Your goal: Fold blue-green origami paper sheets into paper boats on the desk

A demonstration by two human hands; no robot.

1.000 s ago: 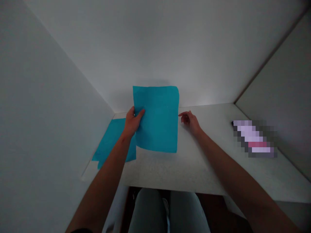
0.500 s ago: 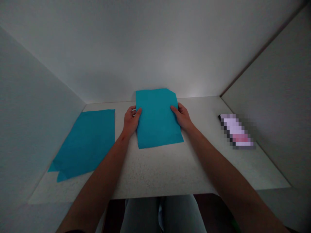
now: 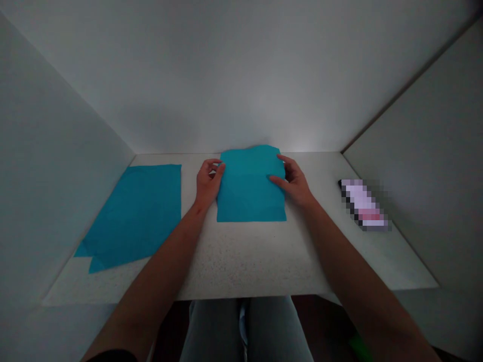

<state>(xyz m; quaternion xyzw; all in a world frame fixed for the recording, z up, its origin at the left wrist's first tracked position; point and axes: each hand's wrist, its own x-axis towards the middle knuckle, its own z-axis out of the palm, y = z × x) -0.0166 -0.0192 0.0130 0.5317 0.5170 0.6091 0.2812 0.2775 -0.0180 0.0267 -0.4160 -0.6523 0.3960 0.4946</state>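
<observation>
A teal sheet (image 3: 249, 188) is in front of me at the middle of the white table, its top edge wavy and close to the back wall. Whether it is cloth or paper I cannot tell. My left hand (image 3: 210, 182) pinches its left edge near the top, with the thumb in front. On the right side, my right hand (image 3: 295, 180) touches the sheet with thumb and index finger spread apart; the other fingers curl beside the edge. More teal sheets (image 3: 138, 211) lie overlapping on the table to the left of my left forearm.
A phone (image 3: 363, 203), blurred by pixels, lies on the right part of the table (image 3: 241, 264). White walls (image 3: 241, 75) enclose the table at the back and both sides. My legs (image 3: 264, 332) are below the front edge.
The sheet in front has come down and moved slightly right, looking shorter now. My right thumb and index finger have spread apart. The sheets on the left have not been moved.
</observation>
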